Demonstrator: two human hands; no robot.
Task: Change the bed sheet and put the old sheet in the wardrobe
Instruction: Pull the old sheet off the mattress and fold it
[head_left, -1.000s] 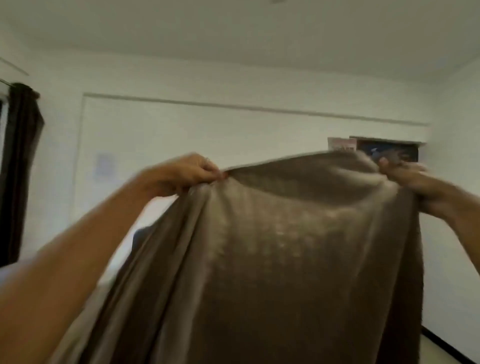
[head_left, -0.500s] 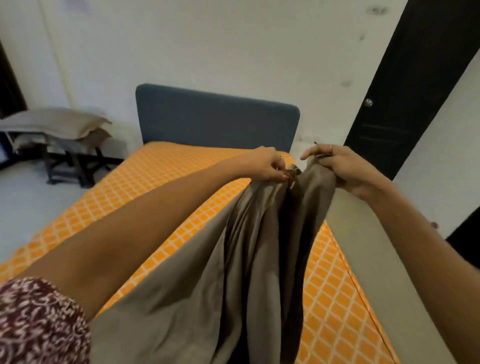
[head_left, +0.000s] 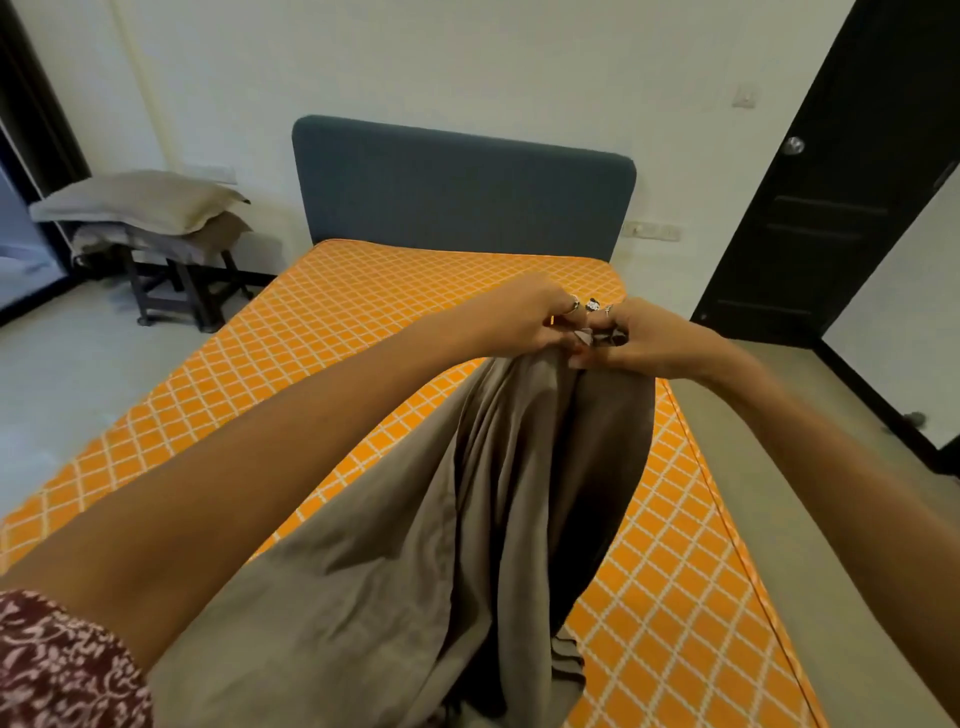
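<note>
A grey-brown bed sheet (head_left: 415, 545) hangs in folds from both my hands over the bed. My left hand (head_left: 524, 317) pinches its top edge, and my right hand (head_left: 634, 338) grips the edge right beside it, the two hands almost touching. Below the sheet lies the bare mattress (head_left: 332, 322), orange with a white diamond pattern. A dark blue headboard (head_left: 462, 192) stands at its far end. The sheet's lower part drapes toward me and hides the near middle of the mattress.
Two grey pillows (head_left: 140, 202) are stacked on a dark stool (head_left: 176, 286) left of the bed. A black door (head_left: 831, 182) stands at the right wall. Grey floor (head_left: 810, 519) runs along the bed's right side, and more floor lies to the left.
A second ago I held the sheet spread wide and high toward the ceiling. My hands have since come down and together over the mattress, bunching the sheet's top edge.
</note>
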